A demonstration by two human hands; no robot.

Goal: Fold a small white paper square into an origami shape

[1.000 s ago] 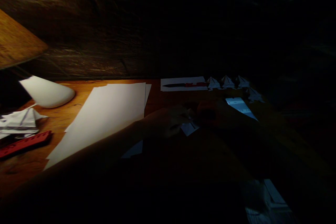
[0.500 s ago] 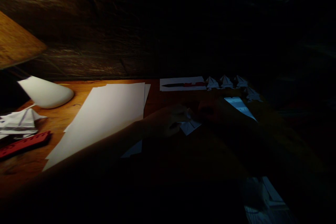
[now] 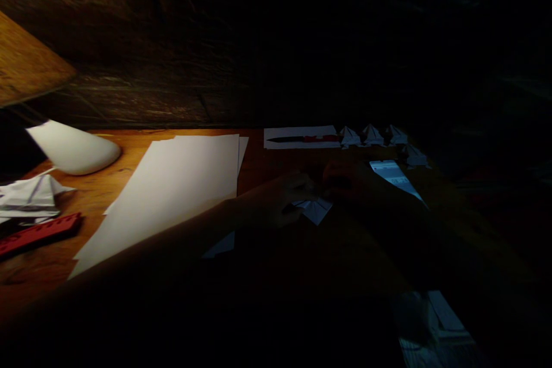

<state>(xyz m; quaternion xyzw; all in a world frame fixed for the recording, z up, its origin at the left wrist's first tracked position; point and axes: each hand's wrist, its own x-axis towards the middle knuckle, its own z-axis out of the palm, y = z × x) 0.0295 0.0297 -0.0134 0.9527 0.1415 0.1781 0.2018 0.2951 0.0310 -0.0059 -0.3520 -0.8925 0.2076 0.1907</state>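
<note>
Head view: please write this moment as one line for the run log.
left hand: holds folded paper; right hand: near it, grip too dark to tell; phone: lit; knife: on white sheet

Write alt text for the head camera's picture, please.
In shadow, a person's left hand and right hand are close together at a small folded paper over a wooden table. A lamp lights white sheets at left; a knife and paper figures lie beyond, a glowing phone at right.

the paper [image 3: 318,213] is a little white folded piece, kinda bluish in this light, crease lines fanning out, one pointy corner facing the near side. it's between the left hand [image 3: 288,198] and right hand [image 3: 342,180], far end too dark to make out.
</note>
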